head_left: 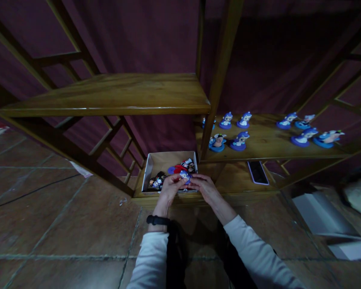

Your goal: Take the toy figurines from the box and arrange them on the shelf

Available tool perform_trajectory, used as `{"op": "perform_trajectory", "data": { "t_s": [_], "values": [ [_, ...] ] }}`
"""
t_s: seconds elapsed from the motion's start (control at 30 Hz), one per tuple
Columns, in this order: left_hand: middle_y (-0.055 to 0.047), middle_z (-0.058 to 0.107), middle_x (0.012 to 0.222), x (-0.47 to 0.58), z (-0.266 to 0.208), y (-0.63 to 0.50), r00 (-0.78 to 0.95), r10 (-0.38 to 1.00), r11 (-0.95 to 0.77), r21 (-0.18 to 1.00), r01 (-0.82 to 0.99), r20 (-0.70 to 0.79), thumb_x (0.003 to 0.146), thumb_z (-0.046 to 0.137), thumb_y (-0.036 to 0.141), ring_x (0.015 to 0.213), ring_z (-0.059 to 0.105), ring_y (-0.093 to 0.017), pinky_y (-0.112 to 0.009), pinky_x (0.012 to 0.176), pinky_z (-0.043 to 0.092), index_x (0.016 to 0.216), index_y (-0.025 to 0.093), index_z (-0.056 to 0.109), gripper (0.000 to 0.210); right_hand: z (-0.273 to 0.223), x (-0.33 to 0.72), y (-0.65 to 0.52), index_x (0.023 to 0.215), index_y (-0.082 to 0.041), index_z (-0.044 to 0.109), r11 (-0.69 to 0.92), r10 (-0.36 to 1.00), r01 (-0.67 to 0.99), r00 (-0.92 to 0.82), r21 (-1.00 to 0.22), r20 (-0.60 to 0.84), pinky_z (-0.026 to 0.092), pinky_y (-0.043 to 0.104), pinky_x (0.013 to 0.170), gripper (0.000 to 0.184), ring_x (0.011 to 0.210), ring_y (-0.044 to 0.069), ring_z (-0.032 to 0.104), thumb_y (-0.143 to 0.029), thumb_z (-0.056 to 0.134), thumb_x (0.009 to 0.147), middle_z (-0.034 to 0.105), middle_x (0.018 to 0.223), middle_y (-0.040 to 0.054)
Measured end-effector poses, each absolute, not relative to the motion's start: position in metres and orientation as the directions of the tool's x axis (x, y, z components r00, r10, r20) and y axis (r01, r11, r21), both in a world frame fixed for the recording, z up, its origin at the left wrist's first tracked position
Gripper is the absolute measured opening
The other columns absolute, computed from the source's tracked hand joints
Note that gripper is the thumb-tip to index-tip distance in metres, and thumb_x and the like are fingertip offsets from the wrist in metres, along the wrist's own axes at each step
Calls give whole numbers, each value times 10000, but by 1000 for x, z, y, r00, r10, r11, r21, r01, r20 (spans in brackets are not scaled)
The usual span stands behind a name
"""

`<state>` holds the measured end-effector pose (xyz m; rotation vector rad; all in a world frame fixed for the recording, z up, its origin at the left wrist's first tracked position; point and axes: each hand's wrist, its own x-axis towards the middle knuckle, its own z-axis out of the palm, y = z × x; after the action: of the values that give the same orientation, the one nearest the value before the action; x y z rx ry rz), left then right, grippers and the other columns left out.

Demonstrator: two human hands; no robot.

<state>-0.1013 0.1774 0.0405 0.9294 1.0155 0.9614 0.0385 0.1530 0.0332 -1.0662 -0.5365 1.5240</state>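
Between both hands, over the front edge of a white cardboard box [152, 160], is a small purple and white figurine [185, 175]. My left hand [171, 187] pinches it from the left, with a black band on that wrist. Fingers of my right hand [205, 186] close on its right side and base. Inside the box lie several more figurines, dark ones [158, 180] at the left and red and black ones [186, 165] at the right.
Several figurines on purple or blue bases, such as one purple figurine [240, 140], stand on the right shelf [264, 144]. A phone [258, 172] lies on the lower board. An upper wooden shelf [114, 94] juts out above the box. White boxes [325, 214] rest at right.
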Motion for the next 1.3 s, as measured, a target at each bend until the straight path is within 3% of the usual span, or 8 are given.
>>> {"op": "perform_trajectory", "data": {
  "t_s": [0.27,0.43,0.6,0.93,1.1,1.3],
  "values": [
    [-22,680,711,-95,36,173,177,963,240,950,-202,-205,556,787,294,609,613,-118,-281,673,537,789,129,686,303,36,36,152,719,-136,666,-227,939,-535,101,-814,-328,519,287,638,272,549,117,596,-260,787,509,652,613,14],
    [-21,672,706,-91,36,163,161,963,258,919,-297,-218,550,791,267,641,612,-117,-265,684,519,780,118,666,301,37,37,147,720,-140,666,-212,946,-543,95,-813,-311,514,289,659,265,533,98,571,-272,773,517,638,591,-8],
    [-47,679,767,-80,45,138,203,951,297,874,-384,-234,564,783,248,695,627,-137,-300,735,512,813,113,670,305,38,50,121,779,-147,673,-220,946,-526,92,-822,-312,493,263,640,290,566,105,588,-310,749,552,657,629,5],
    [-63,681,778,-56,60,52,256,930,345,865,-364,-263,584,773,189,698,642,-144,-309,742,518,839,111,669,286,49,84,30,828,-152,676,-256,951,-533,9,-806,-308,505,257,637,287,613,127,629,-325,735,606,694,713,35],
    [-52,667,755,-55,52,14,225,921,385,832,-400,-317,581,778,152,654,641,-122,-252,676,519,917,123,642,364,40,85,-9,823,-155,671,-306,942,-553,-57,-775,-331,533,289,670,287,601,119,630,-281,766,584,692,711,32],
    [-42,662,747,-45,34,-10,148,904,420,771,-479,-400,588,760,75,635,636,-103,-223,660,517,902,126,612,351,35,89,-36,796,-160,670,-259,952,-558,-9,-788,-307,536,290,670,308,649,130,641,-262,795,534,696,755,32]
  ]
}}
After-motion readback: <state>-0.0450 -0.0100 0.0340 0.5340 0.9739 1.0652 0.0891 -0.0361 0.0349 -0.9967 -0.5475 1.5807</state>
